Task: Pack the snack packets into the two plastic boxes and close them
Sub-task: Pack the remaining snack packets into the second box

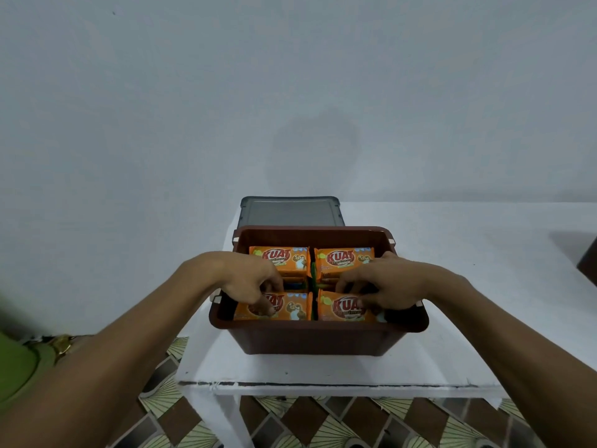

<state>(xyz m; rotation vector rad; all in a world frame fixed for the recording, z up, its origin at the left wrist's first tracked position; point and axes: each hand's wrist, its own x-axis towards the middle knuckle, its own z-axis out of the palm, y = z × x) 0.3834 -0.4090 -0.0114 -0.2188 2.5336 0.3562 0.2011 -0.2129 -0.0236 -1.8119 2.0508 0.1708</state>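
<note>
Now | left hand [255, 281], right hand [387, 284]: fingers [347, 283] pinch near packets [292, 311] | long axes crosswise

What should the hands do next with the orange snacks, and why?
Probably settle both near packets flat, then let go. The left hand grips the near-left packet, the right hand the near-right packet, and the brown box has no lid on.

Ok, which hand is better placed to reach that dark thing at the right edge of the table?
Right, probably. The right hand grips the near-right packet in the brown box, on the side nearer the dark thing; the left hand, on the near-left packet, would have to cross the box.
</note>
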